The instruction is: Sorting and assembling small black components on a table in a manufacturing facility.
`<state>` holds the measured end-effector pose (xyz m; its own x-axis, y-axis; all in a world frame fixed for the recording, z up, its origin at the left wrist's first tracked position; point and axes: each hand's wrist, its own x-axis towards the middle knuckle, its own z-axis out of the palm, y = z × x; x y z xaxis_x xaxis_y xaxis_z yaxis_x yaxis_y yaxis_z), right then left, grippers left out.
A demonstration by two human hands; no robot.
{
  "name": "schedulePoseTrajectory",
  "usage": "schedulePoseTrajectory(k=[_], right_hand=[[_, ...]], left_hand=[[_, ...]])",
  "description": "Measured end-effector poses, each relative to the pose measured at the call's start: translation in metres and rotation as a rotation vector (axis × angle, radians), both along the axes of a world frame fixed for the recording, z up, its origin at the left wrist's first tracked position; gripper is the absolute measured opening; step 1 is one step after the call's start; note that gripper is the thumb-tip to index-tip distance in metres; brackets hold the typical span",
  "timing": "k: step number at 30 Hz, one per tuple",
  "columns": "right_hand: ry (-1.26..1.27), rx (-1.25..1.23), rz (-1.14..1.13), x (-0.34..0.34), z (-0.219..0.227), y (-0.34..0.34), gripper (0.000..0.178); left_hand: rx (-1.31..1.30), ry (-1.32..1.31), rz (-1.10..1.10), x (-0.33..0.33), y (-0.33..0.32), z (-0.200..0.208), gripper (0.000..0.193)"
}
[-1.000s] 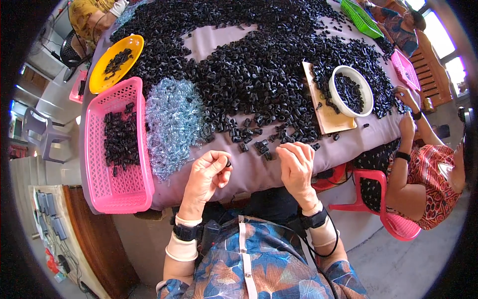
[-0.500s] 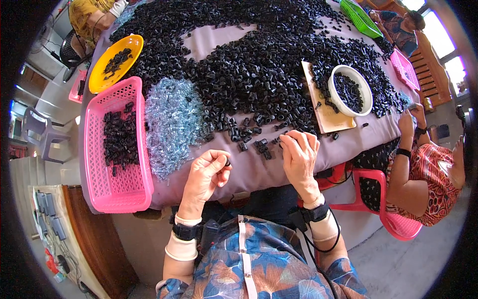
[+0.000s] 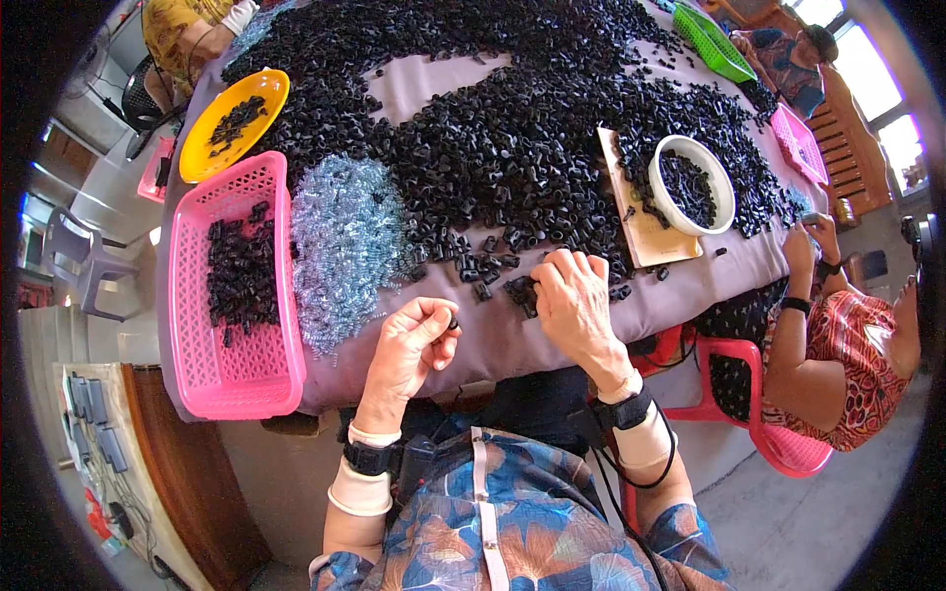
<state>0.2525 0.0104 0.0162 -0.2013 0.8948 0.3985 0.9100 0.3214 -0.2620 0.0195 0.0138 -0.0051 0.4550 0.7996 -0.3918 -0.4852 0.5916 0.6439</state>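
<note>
My left hand (image 3: pixel 409 345) is held over the table's near edge, thumb and fingers pinching a small black plastic part (image 3: pixel 453 322). My right hand (image 3: pixel 576 310) bends down onto a few loose black plastic parts (image 3: pixel 520 290) at the front of a wide heap (image 3: pixel 493 167) of the same kind. Its fingers are drawn together, and the hand hides what lies under the fingertips. Left of the heap, a pile of clear bluish, coil-like springs (image 3: pixel 347 236) sits against a pink basket (image 3: pixel 241 394), which holds more black parts (image 3: pixel 241 276).
On the right, a white bowl (image 3: pixel 724 212) of black parts stands on a tan board (image 3: pixel 665 251). A yellow dish (image 3: pixel 202 163) is at the far left, a green basket (image 3: pixel 711 44) at the far right. Other people work around the table; one sits on a pink chair (image 3: pixel 788 448).
My right hand has shifted left and now covers loose parts at the heap's front edge. My left hand keeps its pinch, almost still.
</note>
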Motion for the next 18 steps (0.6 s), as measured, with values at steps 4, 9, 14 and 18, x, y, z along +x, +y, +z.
schedulePoseTrajectory(k=[4, 9, 14, 18], right_hand=[[0.001, 0.025, 0.035, 0.003, 0.005, 0.004, 0.012], [0.097, 0.07, -0.057, 0.013, 0.01, 0.006, 0.01], [-0.046, 0.276, -0.206, 0.071, 0.035, 0.024, 0.008], [-0.101, 0.41, -0.335, 0.114, 0.056, 0.041, 0.013]], left_hand=[[-0.008, 0.018, 0.003, 0.001, 0.0, 0.0, 0.014], [-0.006, 0.032, 0.006, 0.002, 0.0, 0.003, 0.014], [-0.005, 0.018, 0.009, 0.0, 0.0, 0.001, 0.013], [0.008, 0.018, 0.003, 0.001, 0.0, 0.001, 0.014]])
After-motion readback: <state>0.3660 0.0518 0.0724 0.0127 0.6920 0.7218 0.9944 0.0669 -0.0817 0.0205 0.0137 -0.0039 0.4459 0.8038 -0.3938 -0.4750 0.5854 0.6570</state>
